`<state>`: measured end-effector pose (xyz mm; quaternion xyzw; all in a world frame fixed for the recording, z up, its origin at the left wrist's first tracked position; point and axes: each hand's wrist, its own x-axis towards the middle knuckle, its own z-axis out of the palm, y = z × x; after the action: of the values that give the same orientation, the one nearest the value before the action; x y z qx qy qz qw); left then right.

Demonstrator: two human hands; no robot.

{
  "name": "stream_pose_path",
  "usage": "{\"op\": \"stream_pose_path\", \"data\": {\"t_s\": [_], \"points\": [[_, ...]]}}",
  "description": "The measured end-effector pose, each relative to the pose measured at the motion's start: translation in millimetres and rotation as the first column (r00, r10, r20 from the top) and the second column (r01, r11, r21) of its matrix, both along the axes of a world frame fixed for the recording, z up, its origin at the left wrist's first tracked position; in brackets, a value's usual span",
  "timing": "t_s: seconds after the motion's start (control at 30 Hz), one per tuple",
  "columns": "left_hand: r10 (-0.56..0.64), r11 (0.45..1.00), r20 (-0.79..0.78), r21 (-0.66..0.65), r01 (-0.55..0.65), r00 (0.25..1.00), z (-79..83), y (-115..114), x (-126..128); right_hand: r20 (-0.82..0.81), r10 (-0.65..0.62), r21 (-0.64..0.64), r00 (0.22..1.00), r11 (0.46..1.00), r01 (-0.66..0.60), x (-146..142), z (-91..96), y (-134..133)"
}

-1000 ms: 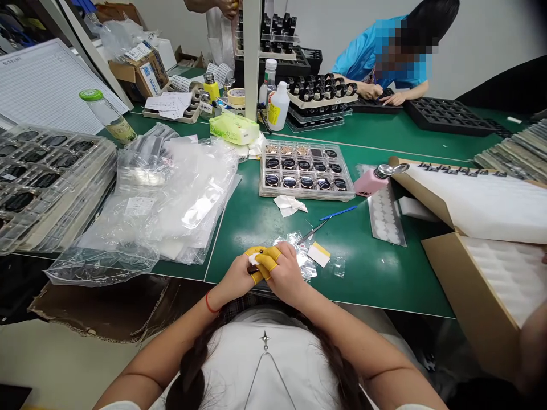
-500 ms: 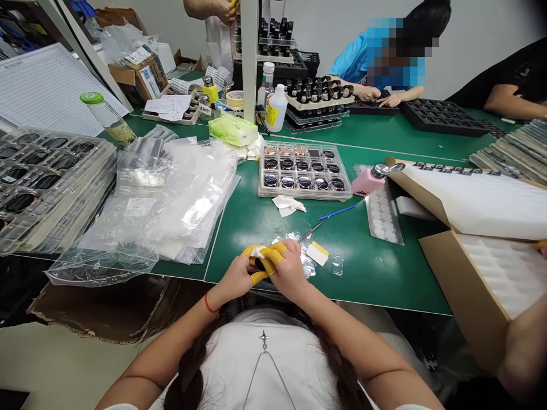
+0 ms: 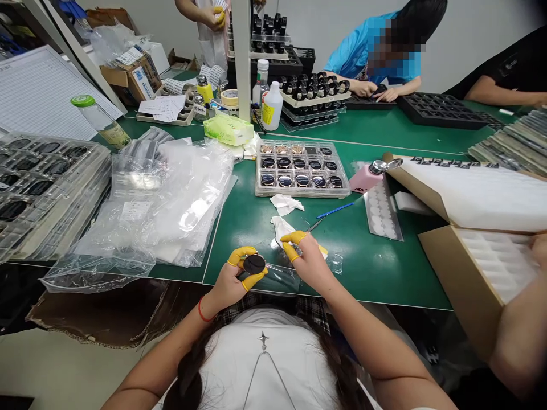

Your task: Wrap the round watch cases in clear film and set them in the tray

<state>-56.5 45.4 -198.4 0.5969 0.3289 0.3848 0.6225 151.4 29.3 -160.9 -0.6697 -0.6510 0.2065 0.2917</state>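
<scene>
My left hand (image 3: 233,279), in yellow finger cots, grips a round watch head (image 3: 254,264) by its rim, with its dark face turned up. My right hand (image 3: 310,262), also in finger cots, pinches a crumpled white tissue (image 3: 280,228) just above the table. Under the right hand, a card with a yellow edge (image 3: 323,251) is mostly covered. Clear plastic film (image 3: 282,277) lies between the hands at the table edge. Beyond the right hand are dark tweezers (image 3: 317,224) and a blue stick tool (image 3: 335,210). Another tissue (image 3: 287,203) rests behind.
A clear tray of watch heads (image 3: 302,191) stands ahead. Plastic bags (image 3: 171,210) and stacked trays (image 3: 51,210) fill the left. On the right are a pink pump bottle (image 3: 365,179), a sheet of white round pads (image 3: 382,216) and an open carton (image 3: 464,296). Co-workers sit across and right.
My hands have drawn apart. The right hand has moved right with the tissue, while the left keeps the watch head, whose face now shows.
</scene>
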Motion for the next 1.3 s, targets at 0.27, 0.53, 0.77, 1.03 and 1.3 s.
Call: {"op": "stream_pose_path", "data": {"t_s": [0.27,0.53,0.77,1.03,1.3], "points": [[-0.040,0.991,-0.051,0.122,0.046,0.998,-1.5,0.3,-0.1,-0.392,0.075,-0.187,0.917,0.969,-0.159,-17.9,4.3,-6.7],[-0.090,0.988,-0.102,0.119,0.102,0.991,2.1,1.1,0.4,-0.481,0.030,-0.259,0.876,0.950,-0.174,-22.7,-1.8,-2.1],[-0.065,0.979,-0.198,0.175,0.101,0.978,0.1,2.8,-0.5,-0.561,-0.003,-0.312,0.828,0.927,-0.208,-21.1,-3.7,1.2],[-0.122,0.987,-0.169,0.085,0.138,0.978,1.1,1.3,-1.6,-0.641,-0.036,-0.332,0.767,0.914,-0.235,-21.6,-7.3,3.3],[-0.224,0.943,-0.102,-0.276,0.189,0.969,9.5,8.7,6.9,-0.658,-0.069,-0.139,0.750,0.990,-0.031,-4.9,10.4,2.3]]}}
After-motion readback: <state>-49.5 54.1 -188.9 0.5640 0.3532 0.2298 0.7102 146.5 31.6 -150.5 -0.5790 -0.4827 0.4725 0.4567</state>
